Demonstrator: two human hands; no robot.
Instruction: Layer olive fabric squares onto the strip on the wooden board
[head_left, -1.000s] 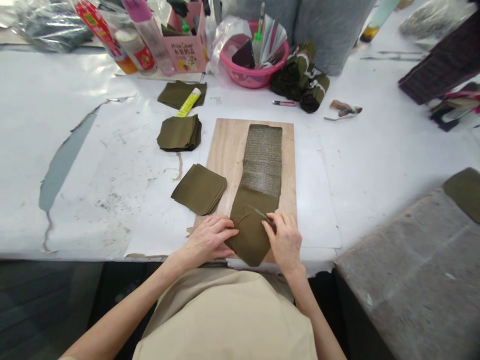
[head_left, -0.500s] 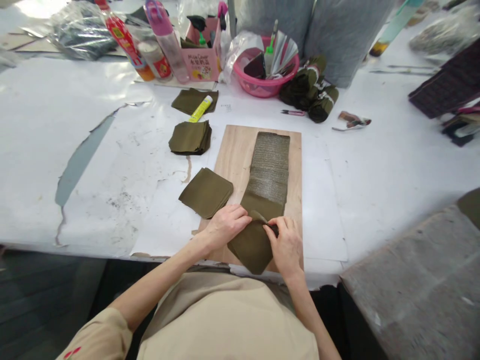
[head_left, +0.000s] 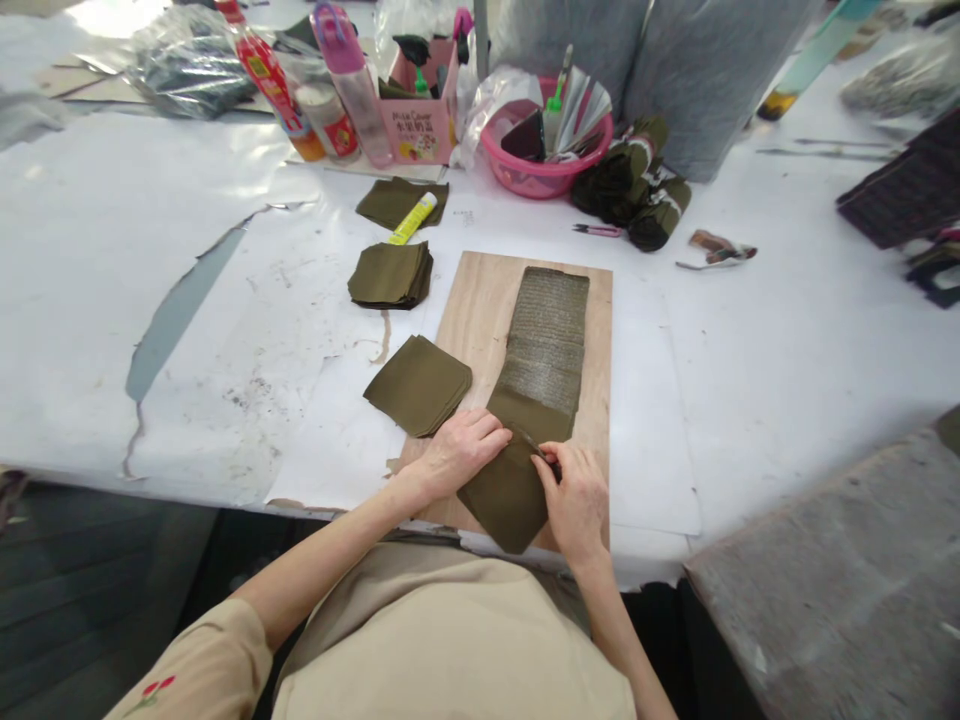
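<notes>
An olive-green fabric piece lies at the near end of a wooden board, one corner pointing toward me. My left hand pinches its upper left edge. At its upper right edge, my right hand grips the cloth between thumb and fingers. Just beyond, a strip of overlapping olive pieces runs up the board, its far part covered with a greyish, shiny coating. Left of my left hand, a stack of olive fabric pieces rests partly on the board.
Farther left lie another fabric stack and a yellow tube on more cloth. At the back stand a pink basin, a pink box and bottles. Small snips lie near dark fabric rolls.
The raised upper edge of the fabric piece between my hands has come down flatter. Both hands keep their hold. The whole view has shifted slightly.
</notes>
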